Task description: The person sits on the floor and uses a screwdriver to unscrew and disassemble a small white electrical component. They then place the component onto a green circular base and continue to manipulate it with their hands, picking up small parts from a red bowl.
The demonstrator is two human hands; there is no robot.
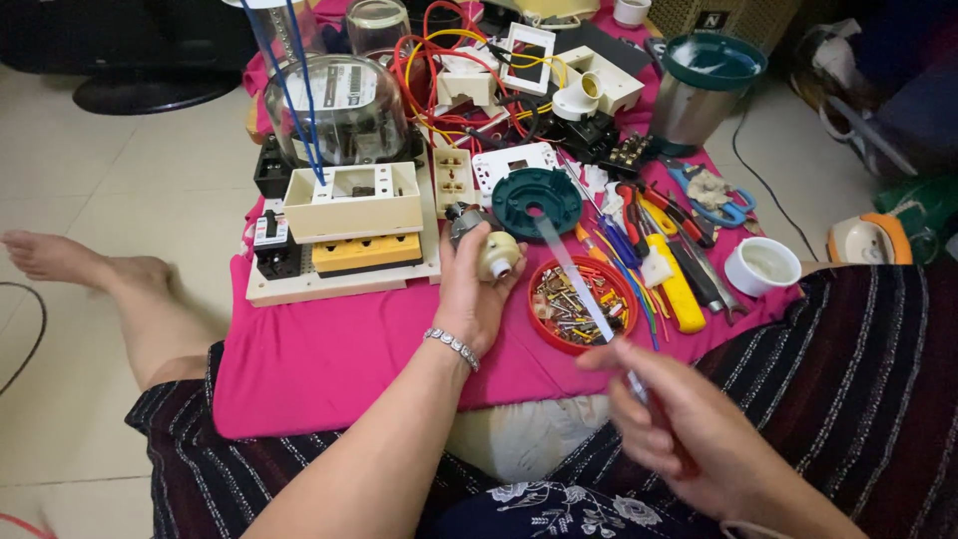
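Two hands were at work over the pink cloth [329,359]. The left hand [469,294] had its fingers [451,262] curled closed around a small motor-like unit [489,250] with a cream-coloured rounded end and a grey metal body, held upright just above the cloth's near edge. The right hand [679,419] was closed around the handle of a screwdriver [584,289], whose long shaft was blurred and slanted up and away toward the held unit, its tip close to the unit but not visibly seated on it.

Judging from this, the work looked to be at an early or middle stage: the unit was in hand and the tool was raised, but whether any screw had been loosened or driven could not be told.

Just beside the shaft sat a red round dish of screws [584,304], and beyond it a dark green round plastic disc [537,200]. Left of the held unit lay a board with a cream box and a yellow block [349,235], behind it a clear glass-domed meter [344,110]. To the right were pliers and other screwdrivers [669,250], a small white cup [763,268] and a steel jar with a green lid [704,85]. Tangled red and yellow wires [449,50] lay at the back.
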